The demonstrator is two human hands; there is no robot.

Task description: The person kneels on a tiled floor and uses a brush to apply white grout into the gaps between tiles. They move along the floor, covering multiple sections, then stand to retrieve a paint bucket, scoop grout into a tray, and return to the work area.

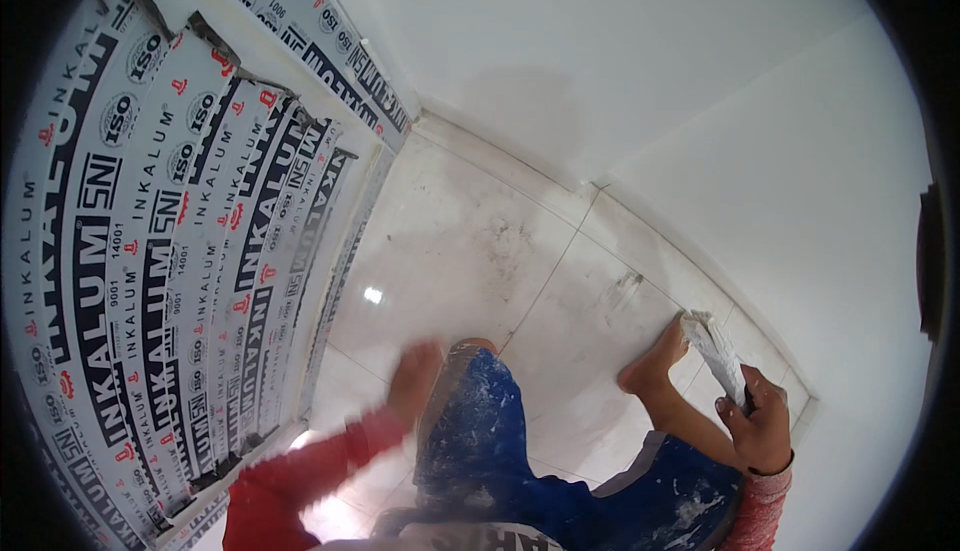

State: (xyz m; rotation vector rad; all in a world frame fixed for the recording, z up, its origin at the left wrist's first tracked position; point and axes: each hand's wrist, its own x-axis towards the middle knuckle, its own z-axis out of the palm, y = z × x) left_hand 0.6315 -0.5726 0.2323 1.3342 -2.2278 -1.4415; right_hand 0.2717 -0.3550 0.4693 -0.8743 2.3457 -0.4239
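Note:
My right hand [762,419] is wrapped round the handle end of a putty knife [712,348], a flat tool caked with white filler. Its broad end points up and to the left, above my bare right foot [655,371]. Close to my left knee, my left hand [415,376] is smeared by motion. Its fingers cannot be made out, and no object shows in it. White splashes mark my blue trousers [470,431].
Pale dusty floor tiles [450,221] carry grey smudges. White walls [700,71] meet the floor ahead and at the right, along a low skirting [510,163]. On the left stands a panelled surface [160,251] covered in printed protective film, its edges partly peeling.

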